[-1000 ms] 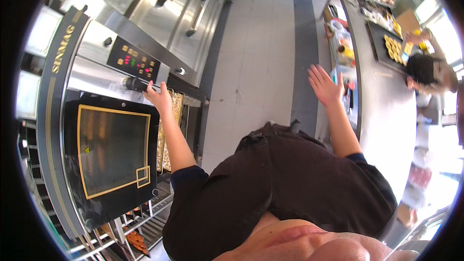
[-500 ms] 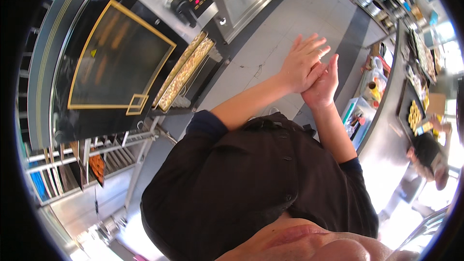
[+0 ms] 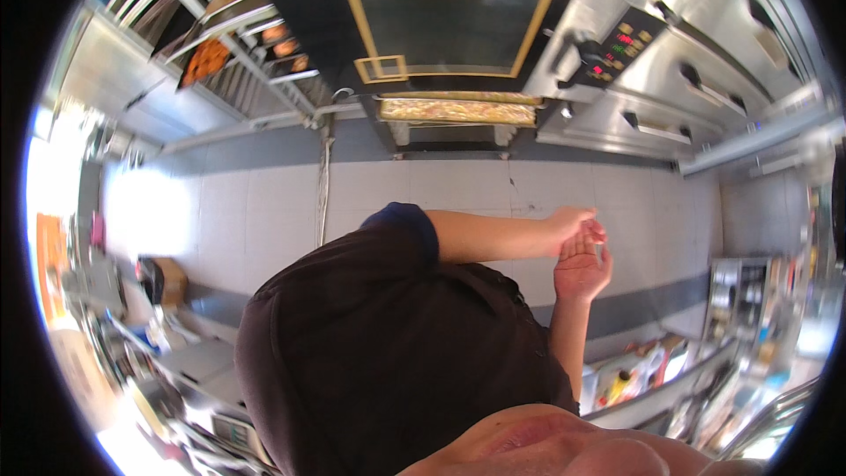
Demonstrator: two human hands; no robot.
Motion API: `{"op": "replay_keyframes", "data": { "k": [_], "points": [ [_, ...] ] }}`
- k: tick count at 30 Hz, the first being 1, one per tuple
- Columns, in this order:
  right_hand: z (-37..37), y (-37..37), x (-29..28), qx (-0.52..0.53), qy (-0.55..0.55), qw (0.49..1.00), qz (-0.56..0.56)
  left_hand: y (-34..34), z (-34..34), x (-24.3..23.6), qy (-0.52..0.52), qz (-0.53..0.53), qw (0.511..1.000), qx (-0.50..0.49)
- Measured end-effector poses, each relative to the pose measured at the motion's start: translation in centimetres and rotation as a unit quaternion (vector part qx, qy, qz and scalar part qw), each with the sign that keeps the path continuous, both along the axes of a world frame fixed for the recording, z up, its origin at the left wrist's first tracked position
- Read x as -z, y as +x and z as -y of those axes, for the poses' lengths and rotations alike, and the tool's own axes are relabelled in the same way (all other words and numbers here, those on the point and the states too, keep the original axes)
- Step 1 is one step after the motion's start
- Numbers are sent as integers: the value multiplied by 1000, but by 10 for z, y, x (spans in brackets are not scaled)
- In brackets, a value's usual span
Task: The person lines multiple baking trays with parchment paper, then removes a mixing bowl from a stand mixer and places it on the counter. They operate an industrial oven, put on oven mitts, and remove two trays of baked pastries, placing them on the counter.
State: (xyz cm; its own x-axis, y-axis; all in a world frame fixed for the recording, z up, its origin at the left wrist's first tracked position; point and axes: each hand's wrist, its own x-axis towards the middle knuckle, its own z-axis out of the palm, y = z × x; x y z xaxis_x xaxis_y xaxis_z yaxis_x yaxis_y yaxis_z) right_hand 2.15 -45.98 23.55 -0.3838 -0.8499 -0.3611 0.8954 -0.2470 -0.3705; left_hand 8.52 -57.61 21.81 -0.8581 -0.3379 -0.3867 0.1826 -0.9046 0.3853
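Observation:
In front of my body, over the tiled floor, my two hands meet. My left hand (image 3: 571, 226) reaches across from the left, its fingers partly hidden and lying against the right hand's fingers. My right hand (image 3: 582, 277) is turned palm up, fingers stretched out and thumb apart. Nothing shows between them. Beyond the hands stands a deck oven with a dark glass door (image 3: 449, 13) framed by a yellow line. Below that door sits a long tin of pale, topped dough (image 3: 458, 111). A control panel (image 3: 619, 48) with red and green lights is to its right.
A metal rack (image 3: 251, 62) at the far left holds trays, one with browned baked goods (image 3: 204, 63). Steel doors with handles (image 3: 656, 128) stand right of the oven. Near right is a bench with bags and a yellow bottle (image 3: 619, 385); shelving (image 3: 740, 295) stands behind it.
My view has swung left, so the oven is now straight ahead and the bench has shifted to the lower right. My hands stay together, the left fingers no longer spread upward.

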Motion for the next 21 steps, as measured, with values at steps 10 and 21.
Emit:
{"op": "replay_keyframes", "data": {
  "k": [10, 21],
  "points": [
    [39, -16, 134, -243, 293, 877, -292, 484, 96, -64, -364, 360, 810, -284],
    [-3, 179, 145, 4, 333, 942, -35, 785, 418, -236, -344, 351, 707, -509]
  ]
}}
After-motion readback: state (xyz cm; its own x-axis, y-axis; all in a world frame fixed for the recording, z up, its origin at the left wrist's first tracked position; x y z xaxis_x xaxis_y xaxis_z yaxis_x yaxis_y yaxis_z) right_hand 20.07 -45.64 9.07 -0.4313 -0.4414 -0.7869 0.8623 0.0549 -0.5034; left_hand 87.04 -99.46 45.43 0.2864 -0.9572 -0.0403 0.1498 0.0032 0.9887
